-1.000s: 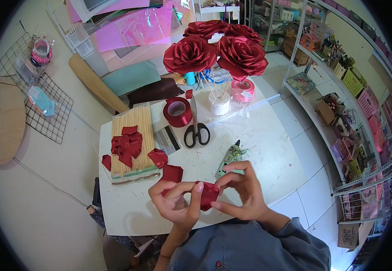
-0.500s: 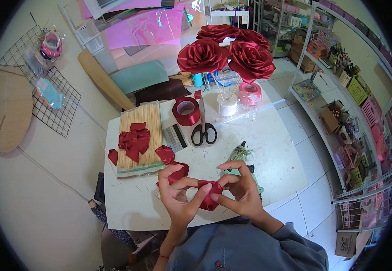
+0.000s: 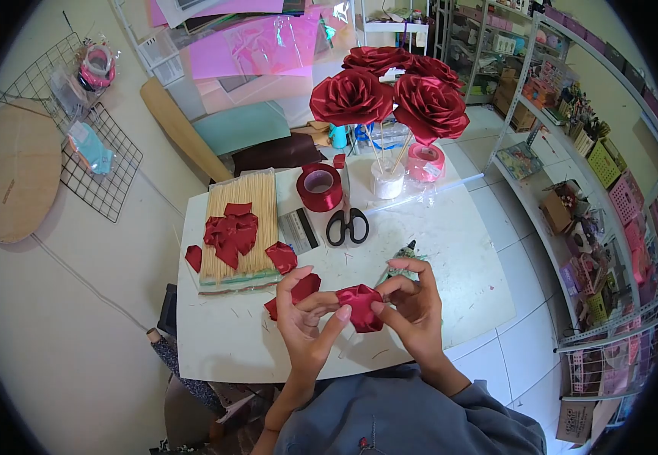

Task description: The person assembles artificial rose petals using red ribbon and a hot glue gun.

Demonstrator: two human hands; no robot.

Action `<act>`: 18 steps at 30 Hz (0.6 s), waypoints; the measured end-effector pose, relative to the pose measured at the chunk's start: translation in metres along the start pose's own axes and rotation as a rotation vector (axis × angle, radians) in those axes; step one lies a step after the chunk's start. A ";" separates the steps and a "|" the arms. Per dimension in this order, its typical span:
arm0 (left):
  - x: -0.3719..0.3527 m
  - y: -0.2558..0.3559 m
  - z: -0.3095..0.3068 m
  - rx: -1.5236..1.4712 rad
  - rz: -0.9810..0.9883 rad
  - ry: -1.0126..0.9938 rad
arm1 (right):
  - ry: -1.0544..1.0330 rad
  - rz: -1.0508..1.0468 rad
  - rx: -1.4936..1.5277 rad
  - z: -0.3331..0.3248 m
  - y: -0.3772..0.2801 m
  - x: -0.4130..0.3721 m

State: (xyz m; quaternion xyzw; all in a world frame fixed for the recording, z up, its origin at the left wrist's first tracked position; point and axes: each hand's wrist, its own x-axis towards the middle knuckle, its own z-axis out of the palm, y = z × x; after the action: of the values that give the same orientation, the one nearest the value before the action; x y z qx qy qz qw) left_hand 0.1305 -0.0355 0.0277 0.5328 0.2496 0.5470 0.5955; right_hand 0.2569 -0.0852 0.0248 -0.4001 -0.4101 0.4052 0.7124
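Note:
Between my two hands is a red satin petal point(image 3: 361, 309), raised over the front of the white table point(image 3: 230, 349). My left hand point(image 3: 310, 322) pinches its left edge between thumb and fingers. On its right edge, my right hand point(image 3: 414, 307) has a similar pinch. Another red piece point(image 3: 306, 288) lies partly hidden behind my left hand. Past my hands are black-handled scissors point(image 3: 347, 227) and a roll of red ribbon point(image 3: 319, 187). Partly covered by my right hand is a glue gun point(image 3: 405, 254).
Cut red petals point(image 3: 232, 233) lie on a pack of wooden sticks point(image 3: 257, 193) at the left. Large red fabric roses point(image 3: 429, 106) stand in a white holder point(image 3: 386, 180) at the back, beside pink tape point(image 3: 426, 161). Shelves point(image 3: 530, 178) line the right.
The petal between my hands has turned, so its broad face shows more and looks flatter. Both hands have risen slightly, and the whole view has shifted a little.

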 end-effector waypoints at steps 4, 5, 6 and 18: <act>0.005 -0.002 -0.006 0.076 -0.015 -0.086 | -0.030 0.003 -0.057 -0.010 -0.006 0.005; 0.007 -0.003 -0.009 0.075 -0.017 -0.085 | -0.030 0.005 -0.058 -0.012 -0.007 0.006; 0.008 -0.003 -0.013 0.106 -0.047 -0.127 | -0.078 0.017 -0.110 -0.015 -0.008 0.007; 0.037 0.009 -0.066 0.430 -0.022 0.084 | -0.131 -0.014 -0.421 -0.015 -0.005 0.010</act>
State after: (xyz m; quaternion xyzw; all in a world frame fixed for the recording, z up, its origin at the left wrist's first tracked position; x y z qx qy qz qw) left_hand 0.0794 0.0210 0.0259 0.6214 0.3909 0.4962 0.4634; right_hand 0.2748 -0.0820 0.0267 -0.5098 -0.5341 0.3308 0.5877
